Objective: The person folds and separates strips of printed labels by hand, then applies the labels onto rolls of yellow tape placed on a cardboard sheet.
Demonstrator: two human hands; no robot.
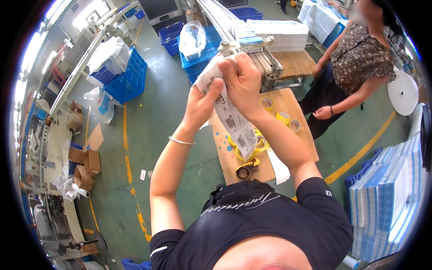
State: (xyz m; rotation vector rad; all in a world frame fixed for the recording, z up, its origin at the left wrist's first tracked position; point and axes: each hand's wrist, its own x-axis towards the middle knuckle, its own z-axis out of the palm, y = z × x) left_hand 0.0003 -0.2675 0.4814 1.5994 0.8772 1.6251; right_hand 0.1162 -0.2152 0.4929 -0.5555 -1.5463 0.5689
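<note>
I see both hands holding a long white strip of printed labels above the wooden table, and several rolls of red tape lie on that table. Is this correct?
Not quite: the tape rolls are yellow, not red, as the head view shows. The rest holds: left hand and right hand both hold the long white strip of printed labels above the wooden table.

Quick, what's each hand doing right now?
Left hand: closed on the strip of printed labels.
Right hand: closed on the same strip, higher up.

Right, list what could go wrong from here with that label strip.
1. Both hands, left hand and right hand, pinch the label strip high up; its long tail hangs free and could crease or tear.
2. The tail dangles over the tape rolls on the wooden table and may snag.
</note>
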